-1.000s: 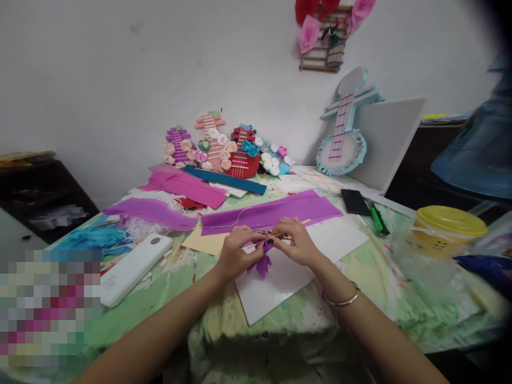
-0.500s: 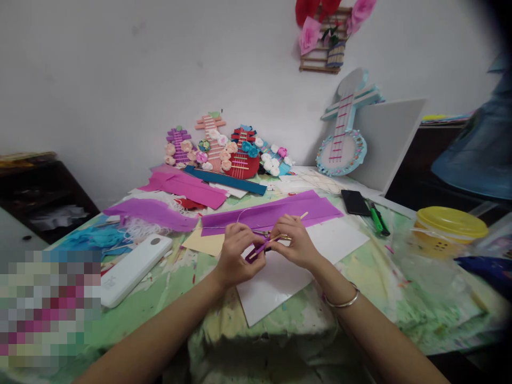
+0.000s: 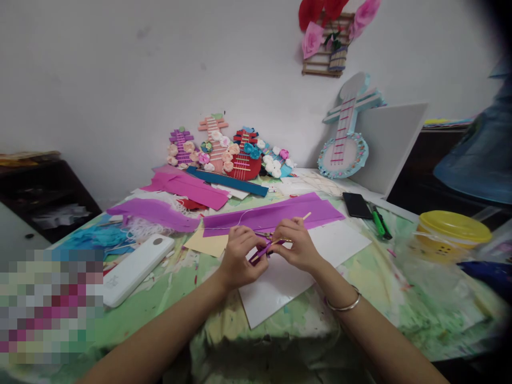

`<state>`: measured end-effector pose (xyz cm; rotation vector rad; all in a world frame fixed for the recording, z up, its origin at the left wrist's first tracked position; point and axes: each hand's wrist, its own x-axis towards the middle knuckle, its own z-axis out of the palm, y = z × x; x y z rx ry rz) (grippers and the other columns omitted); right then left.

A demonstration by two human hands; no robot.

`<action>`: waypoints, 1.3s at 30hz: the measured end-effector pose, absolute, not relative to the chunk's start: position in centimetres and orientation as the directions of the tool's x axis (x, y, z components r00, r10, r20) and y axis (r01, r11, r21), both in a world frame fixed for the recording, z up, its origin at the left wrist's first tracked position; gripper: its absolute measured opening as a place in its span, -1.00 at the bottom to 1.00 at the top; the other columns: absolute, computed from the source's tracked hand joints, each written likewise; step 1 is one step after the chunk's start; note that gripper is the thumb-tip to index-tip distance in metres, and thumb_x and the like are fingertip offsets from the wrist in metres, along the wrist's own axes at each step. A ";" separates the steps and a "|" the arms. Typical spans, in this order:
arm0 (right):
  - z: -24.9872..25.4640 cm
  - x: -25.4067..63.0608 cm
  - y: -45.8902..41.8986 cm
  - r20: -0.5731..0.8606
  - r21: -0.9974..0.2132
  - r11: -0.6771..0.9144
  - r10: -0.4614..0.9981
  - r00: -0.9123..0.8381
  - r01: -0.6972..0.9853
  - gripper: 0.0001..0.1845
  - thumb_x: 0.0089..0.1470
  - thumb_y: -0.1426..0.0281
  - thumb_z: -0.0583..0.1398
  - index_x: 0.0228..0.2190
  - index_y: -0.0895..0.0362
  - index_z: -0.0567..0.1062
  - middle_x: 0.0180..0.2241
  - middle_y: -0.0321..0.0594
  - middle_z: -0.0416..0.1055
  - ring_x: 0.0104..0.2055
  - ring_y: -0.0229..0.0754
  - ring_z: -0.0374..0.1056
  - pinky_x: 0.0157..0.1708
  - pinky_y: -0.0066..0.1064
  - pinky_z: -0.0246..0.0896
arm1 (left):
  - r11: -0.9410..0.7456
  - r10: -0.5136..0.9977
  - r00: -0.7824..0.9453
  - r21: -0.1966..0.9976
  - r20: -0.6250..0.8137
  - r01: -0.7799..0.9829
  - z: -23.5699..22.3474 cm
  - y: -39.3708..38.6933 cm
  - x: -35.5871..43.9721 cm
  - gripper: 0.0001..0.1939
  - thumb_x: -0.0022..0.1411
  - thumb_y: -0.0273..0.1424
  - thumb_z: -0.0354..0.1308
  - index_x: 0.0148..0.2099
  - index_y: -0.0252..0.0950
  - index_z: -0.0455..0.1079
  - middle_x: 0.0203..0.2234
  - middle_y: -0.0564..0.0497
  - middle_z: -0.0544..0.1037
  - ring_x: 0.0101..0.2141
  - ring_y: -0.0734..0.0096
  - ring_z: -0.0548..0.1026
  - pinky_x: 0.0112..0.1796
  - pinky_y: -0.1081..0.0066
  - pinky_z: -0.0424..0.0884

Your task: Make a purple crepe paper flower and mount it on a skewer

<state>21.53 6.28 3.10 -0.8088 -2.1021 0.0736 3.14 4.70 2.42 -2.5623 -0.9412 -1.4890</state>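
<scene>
In the middle of the head view, my left hand (image 3: 242,257) and my right hand (image 3: 295,242) meet over a white board (image 3: 276,288). Both pinch a thin wooden stick (image 3: 307,216) with a purple paper strip (image 3: 262,253) around its lower part. The stick slants up to the right, and its bare tip shows beyond my right fingers. Just behind the fingertips lies a metal tool (image 3: 264,234), probably scissors, mostly hidden. A wide purple crepe paper sheet (image 3: 272,213) rests beyond my hands, with a white thread (image 3: 241,215) curling over it.
Left stand a white power bank (image 3: 140,269), pink paper (image 3: 188,188) and blue scraps (image 3: 90,238). A black phone (image 3: 357,205), green cutter (image 3: 380,221) and yellow-lidded tub (image 3: 454,234) are at right. Decorated paper instruments (image 3: 245,154) lean against the wall.
My hands stay together on the stick, with only slight finger movement around the purple strip. The whole view has shifted a little.
</scene>
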 end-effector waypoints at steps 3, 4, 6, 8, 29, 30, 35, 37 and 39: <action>3.0 21.5 6.3 0.697 -0.330 0.777 0.583 -0.416 0.537 -0.68 0.06 0.12 0.20 -0.49 0.13 0.39 -0.46 -0.27 0.40 -0.36 -0.21 0.27 -0.20 -0.28 -0.10 | -0.807 0.512 0.366 0.290 0.777 0.514 2.4 4.8 3.2 -0.86 -0.08 -0.55 0.11 -0.40 -0.25 0.35 -0.52 0.02 0.47 -0.39 0.30 0.36 -0.26 0.27 0.22; 3.0 21.5 6.2 0.696 -0.331 0.776 0.585 -0.415 0.537 -0.67 0.06 0.12 0.20 -0.49 0.13 0.39 -0.47 -0.27 0.39 -0.36 -0.21 0.27 -0.20 -0.28 -0.10 | -0.807 0.517 0.368 0.298 0.772 0.510 2.4 4.8 3.2 -0.86 -0.08 -0.55 0.10 -0.40 -0.25 0.35 -0.52 0.02 0.47 -0.39 0.30 0.36 -0.26 0.27 0.22; 3.0 21.4 6.2 0.693 -0.337 0.776 0.588 -0.417 0.533 -0.67 0.06 0.13 0.20 -0.49 0.13 0.38 -0.47 -0.27 0.39 -0.36 -0.21 0.27 -0.21 -0.29 -0.10 | -0.811 0.522 0.373 0.311 0.767 0.495 2.5 4.7 3.2 -0.85 -0.08 -0.56 0.09 -0.40 -0.25 0.34 -0.51 0.01 0.48 -0.39 0.30 0.36 -0.27 0.28 0.21; 3.0 21.4 6.3 0.689 -0.344 0.775 0.592 -0.418 0.531 -0.68 0.07 0.13 0.20 -0.49 0.13 0.38 -0.47 -0.28 0.38 -0.36 -0.20 0.26 -0.22 -0.29 -0.10 | -0.820 0.521 0.381 0.323 0.764 0.473 2.6 4.6 3.2 -0.84 -0.08 -0.57 0.08 -0.38 -0.25 0.33 -0.50 0.01 0.47 -0.39 0.30 0.35 -0.28 0.28 0.21; 2.9 21.3 6.4 0.655 -0.363 0.767 0.614 -0.441 0.529 -0.76 0.08 0.22 0.22 -0.43 0.14 0.39 -0.42 -0.27 0.37 -0.37 -0.24 0.26 -0.25 -0.32 -0.08 | -0.797 0.584 0.267 0.478 0.767 0.370 1.9 5.0 3.2 -0.69 -0.05 -0.63 0.09 -0.20 -0.28 0.35 -0.45 0.01 0.48 -0.39 0.34 0.42 -0.30 0.33 0.33; 2.9 21.3 6.3 0.643 -0.359 0.769 0.614 -0.457 0.529 -0.79 0.09 0.25 0.21 -0.41 0.14 0.41 -0.41 -0.26 0.38 -0.35 -0.23 0.27 -0.24 -0.33 -0.08 | -0.784 0.600 0.257 0.493 0.757 0.378 1.8 5.0 3.2 -0.63 -0.05 -0.62 0.09 -0.13 -0.28 0.32 -0.44 0.01 0.47 -0.38 0.33 0.43 -0.29 0.33 0.33; 2.8 21.1 6.3 0.620 -0.330 0.762 0.620 -0.481 0.557 -0.87 0.13 0.34 0.17 -0.41 0.15 0.44 -0.41 -0.25 0.42 -0.31 -0.21 0.27 -0.25 -0.33 -0.11 | -0.754 0.642 0.233 0.544 0.731 0.369 1.7 5.0 3.2 -0.51 -0.02 -0.59 0.11 0.01 -0.27 0.20 -0.47 0.06 0.43 -0.37 0.33 0.45 -0.27 0.33 0.35; 2.7 21.0 6.4 0.627 -0.356 0.746 0.637 -0.448 0.563 -0.85 0.12 0.34 0.19 -0.44 0.15 0.43 -0.45 -0.28 0.40 -0.34 -0.23 0.27 -0.27 -0.34 -0.12 | -0.755 0.643 0.224 0.555 0.733 0.349 1.7 5.1 3.2 -0.53 -0.01 -0.59 0.12 -0.01 -0.26 0.21 -0.47 0.06 0.42 -0.38 0.35 0.45 -0.28 0.34 0.35; 2.6 20.9 6.5 0.625 -0.393 0.724 0.662 -0.413 0.567 -0.84 0.10 0.33 0.22 -0.46 0.15 0.43 -0.47 -0.29 0.38 -0.36 -0.24 0.26 -0.28 -0.35 -0.12 | -0.753 0.649 0.221 0.571 0.728 0.328 1.8 5.2 3.2 -0.56 0.00 -0.59 0.12 -0.03 -0.26 0.23 -0.45 0.05 0.42 -0.37 0.35 0.45 -0.28 0.35 0.36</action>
